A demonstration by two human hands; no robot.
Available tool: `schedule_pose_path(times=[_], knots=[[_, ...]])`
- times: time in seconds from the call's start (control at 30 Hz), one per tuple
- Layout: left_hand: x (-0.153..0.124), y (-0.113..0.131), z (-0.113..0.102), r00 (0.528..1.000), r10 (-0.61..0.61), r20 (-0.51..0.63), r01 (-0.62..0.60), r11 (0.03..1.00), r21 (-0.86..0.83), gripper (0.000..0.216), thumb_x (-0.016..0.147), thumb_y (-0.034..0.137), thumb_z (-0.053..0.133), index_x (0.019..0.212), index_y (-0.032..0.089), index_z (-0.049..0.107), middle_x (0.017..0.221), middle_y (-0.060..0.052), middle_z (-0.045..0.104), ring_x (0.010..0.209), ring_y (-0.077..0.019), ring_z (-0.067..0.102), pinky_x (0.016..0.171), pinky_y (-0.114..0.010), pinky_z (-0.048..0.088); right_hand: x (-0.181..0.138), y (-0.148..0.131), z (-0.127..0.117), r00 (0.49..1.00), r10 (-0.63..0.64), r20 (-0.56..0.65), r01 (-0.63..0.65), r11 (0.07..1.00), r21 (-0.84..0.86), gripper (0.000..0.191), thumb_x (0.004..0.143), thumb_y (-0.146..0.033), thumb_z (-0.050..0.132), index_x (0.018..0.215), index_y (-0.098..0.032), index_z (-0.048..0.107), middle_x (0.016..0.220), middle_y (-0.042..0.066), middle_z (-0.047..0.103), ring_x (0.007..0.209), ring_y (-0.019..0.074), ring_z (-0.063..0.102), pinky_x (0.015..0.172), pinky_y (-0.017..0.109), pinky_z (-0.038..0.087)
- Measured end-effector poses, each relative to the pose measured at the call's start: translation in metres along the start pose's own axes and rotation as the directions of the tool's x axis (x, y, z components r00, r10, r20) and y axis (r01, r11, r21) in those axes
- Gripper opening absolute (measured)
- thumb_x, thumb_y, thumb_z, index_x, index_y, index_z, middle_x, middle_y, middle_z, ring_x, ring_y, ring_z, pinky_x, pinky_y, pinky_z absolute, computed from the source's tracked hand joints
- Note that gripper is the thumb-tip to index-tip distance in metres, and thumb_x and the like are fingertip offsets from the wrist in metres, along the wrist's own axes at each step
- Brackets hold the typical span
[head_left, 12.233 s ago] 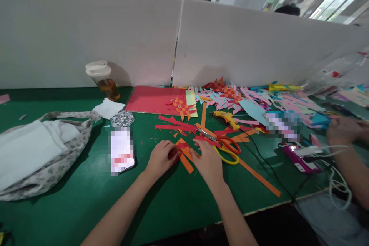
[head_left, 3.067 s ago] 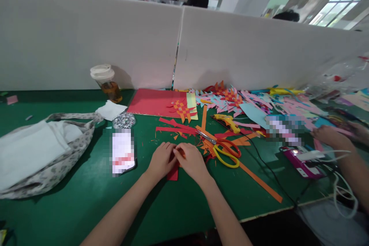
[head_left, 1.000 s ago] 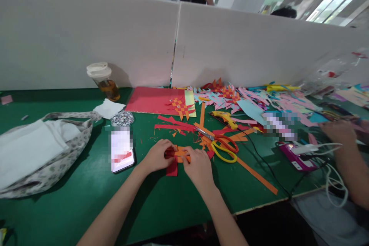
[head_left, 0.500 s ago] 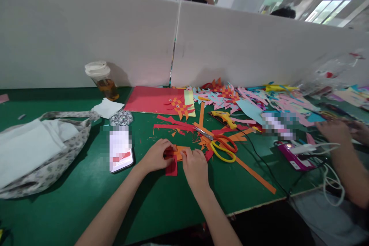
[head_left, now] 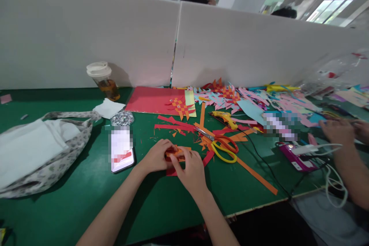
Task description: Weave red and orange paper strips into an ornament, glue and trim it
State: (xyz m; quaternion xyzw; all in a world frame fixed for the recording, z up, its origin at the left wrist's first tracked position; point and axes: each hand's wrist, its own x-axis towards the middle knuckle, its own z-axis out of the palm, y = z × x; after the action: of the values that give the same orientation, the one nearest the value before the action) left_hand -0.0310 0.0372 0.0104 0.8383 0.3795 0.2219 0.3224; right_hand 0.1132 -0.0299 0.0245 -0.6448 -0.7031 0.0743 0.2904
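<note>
Between my two hands is a small piece of orange and red paper strips, partly hidden by fingers. My left hand grips its left side with fingers curled. My right hand pinches it from the right, the thumb reaching across the front. A red paper end sticks out below, toward me. Scissors with one orange and one yellow handle lie right of my hands. Red paper strips and orange scraps lie just beyond. Finished-looking woven paper fish rest on a red sheet.
A phone and patterned bag lie left; a lidded cup stands behind. Right are a yellow glue gun, its black cable, a purple power strip and paper scraps. A co-worker's arm is far right.
My right thumb has moved left across the front of the paper piece, and my right fingers now wrap its upper right. The red end shows less. My left hand stays nearly in place.
</note>
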Motion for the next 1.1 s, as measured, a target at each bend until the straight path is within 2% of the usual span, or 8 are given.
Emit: schedule_pose_path(times=[0.17, 0.33, 0.47, 0.53, 0.63, 0.73, 0.9, 1.1], knots=[[0.001, -0.003, 0.002, 1.0, -0.014, -0.012, 0.014, 1.0, 0.022, 0.018, 0.071, 0.03, 0.06, 0.086, 0.02, 0.056, 0.087, -0.004, 0.056, 0.081, -0.0186, 0.048, 0.072, -0.032, 0.038, 0.0, 0.0, -0.004, 0.993, -0.029, 0.113, 0.014, 0.992, 0.129, 0.031, 0.09, -0.033, 0.037, 0.113, -0.018, 0.049, 0.089, 0.004, 0.067, 0.089, 0.0166, 0.057, 0.084, 0.031, 0.039], [0.001, -0.004, 0.002, 0.999, -0.033, 0.009, 0.033, 0.999, 0.006, 0.02, 0.073, 0.031, 0.06, 0.089, 0.021, 0.057, 0.091, -0.004, 0.057, 0.086, -0.0197, 0.049, 0.077, -0.034, 0.038, -0.003, 0.018, -0.007, 0.996, 0.054, 0.066, -0.064, 0.985, 0.16, 0.028, 0.09, -0.03, 0.035, 0.11, -0.018, 0.049, 0.089, 0.005, 0.065, 0.085, 0.0163, 0.058, 0.079, 0.03, 0.042], [0.001, -0.004, 0.002, 0.998, -0.053, 0.028, 0.053, 0.999, -0.002, 0.019, 0.071, 0.031, 0.061, 0.087, 0.021, 0.056, 0.091, -0.003, 0.058, 0.087, -0.0202, 0.05, 0.079, -0.035, 0.039, -0.007, 0.049, -0.02, 0.947, 0.275, -0.165, -0.296, 0.948, -0.116, 0.029, 0.083, -0.045, 0.043, 0.091, -0.018, 0.051, 0.078, 0.005, 0.06, 0.073, 0.0182, 0.055, 0.065, 0.029, 0.041], [0.001, -0.003, 0.001, 0.998, -0.057, 0.031, 0.057, 0.998, -0.006, 0.019, 0.071, 0.031, 0.061, 0.087, 0.021, 0.056, 0.092, -0.003, 0.058, 0.088, -0.0202, 0.05, 0.079, -0.035, 0.039, -0.011, 0.063, -0.027, 0.922, 0.296, -0.248, -0.365, 0.879, -0.308, 0.038, 0.08, -0.055, 0.043, 0.083, -0.018, 0.05, 0.077, 0.007, 0.056, 0.075, 0.0219, 0.053, 0.061, 0.031, 0.039], [0.0, -0.003, 0.001, 0.998, -0.059, 0.024, 0.059, 0.998, -0.008, 0.019, 0.071, 0.031, 0.061, 0.087, 0.022, 0.056, 0.091, -0.002, 0.058, 0.088, -0.0199, 0.05, 0.079, -0.034, 0.039, -0.017, 0.076, -0.032, 0.935, 0.287, -0.206, -0.35, 0.833, -0.429, 0.045, 0.077, -0.063, 0.042, 0.08, -0.018, 0.05, 0.076, 0.008, 0.054, 0.074, 0.0229, 0.051, 0.059, 0.031, 0.037], [0.0, -0.002, 0.001, 0.998, -0.059, 0.019, 0.059, 0.998, -0.011, 0.019, 0.072, 0.031, 0.061, 0.087, 0.022, 0.056, 0.092, -0.002, 0.058, 0.089, -0.0199, 0.05, 0.079, -0.034, 0.039, -0.024, 0.079, -0.029, 0.948, 0.287, -0.137, -0.318, 0.857, -0.405, 0.043, 0.079, -0.061, 0.039, 0.079, -0.02, 0.051, 0.077, 0.006, 0.054, 0.074, 0.0213, 0.051, 0.061, 0.031, 0.037], [0.0, -0.003, 0.001, 0.998, -0.063, 0.026, 0.063, 0.998, -0.01, 0.019, 0.071, 0.031, 0.062, 0.086, 0.021, 0.056, 0.092, -0.003, 0.057, 0.088, -0.02, 0.049, 0.079, -0.034, 0.039, -0.029, 0.076, -0.024, 0.946, 0.301, -0.121, -0.324, 0.904, -0.281, 0.043, 0.082, -0.059, 0.035, 0.073, -0.02, 0.05, 0.073, 0.005, 0.054, 0.073, 0.0199, 0.051, 0.061, 0.03, 0.038], [0.0, -0.003, 0.001, 0.998, -0.062, 0.021, 0.062, 0.998, -0.014, 0.019, 0.071, 0.031, 0.062, 0.086, 0.021, 0.056, 0.092, -0.002, 0.057, 0.088, -0.0195, 0.049, 0.079, -0.034, 0.039, -0.031, 0.08, -0.027, 0.93, 0.334, -0.154, -0.362, 0.902, -0.235, 0.045, 0.08, -0.062, 0.038, 0.087, -0.019, 0.051, 0.079, 0.007, 0.056, 0.078, 0.0211, 0.054, 0.06, 0.029, 0.04]])
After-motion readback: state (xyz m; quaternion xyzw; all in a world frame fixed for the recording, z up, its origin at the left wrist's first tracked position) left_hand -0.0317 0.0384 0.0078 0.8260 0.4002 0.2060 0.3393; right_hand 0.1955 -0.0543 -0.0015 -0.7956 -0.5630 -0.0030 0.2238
